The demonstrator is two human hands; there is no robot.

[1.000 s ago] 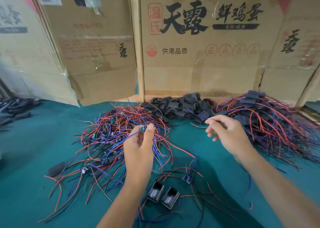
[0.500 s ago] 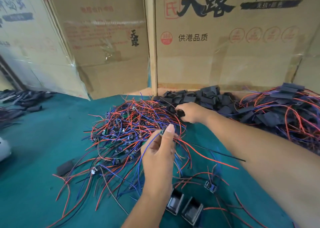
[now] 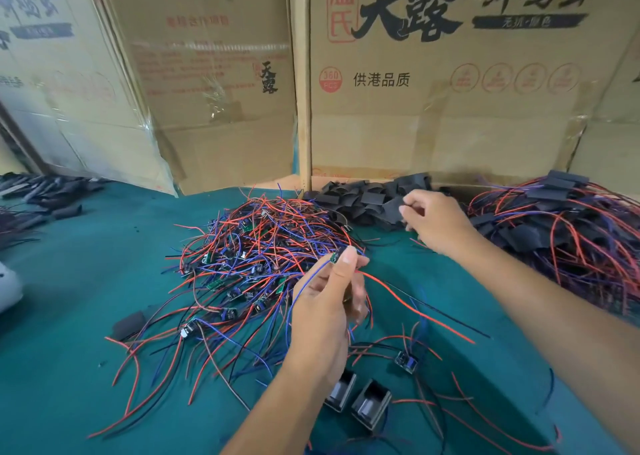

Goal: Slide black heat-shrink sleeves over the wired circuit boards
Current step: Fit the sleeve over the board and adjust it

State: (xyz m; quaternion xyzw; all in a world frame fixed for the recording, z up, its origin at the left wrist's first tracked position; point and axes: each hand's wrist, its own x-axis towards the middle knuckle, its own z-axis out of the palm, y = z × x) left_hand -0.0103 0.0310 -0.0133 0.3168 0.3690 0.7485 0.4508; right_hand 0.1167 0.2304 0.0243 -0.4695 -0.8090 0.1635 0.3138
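Pinching small wired board (image 3: 335, 258): left hand (image 3: 325, 302) | right hand (image 3: 437, 219): pinching flat black sleeve (image 3: 393, 208)

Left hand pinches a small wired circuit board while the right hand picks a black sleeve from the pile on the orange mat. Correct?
Not quite. In the head view the mat is teal-green, not orange. The left hand pinches the circuit board; the right hand picks a black sleeve from the pile.

Boxes and table
Printed cardboard boxes (image 3: 450, 84) stand along the back of the green table (image 3: 86, 281); a white object (image 3: 7, 290) sits at its left edge
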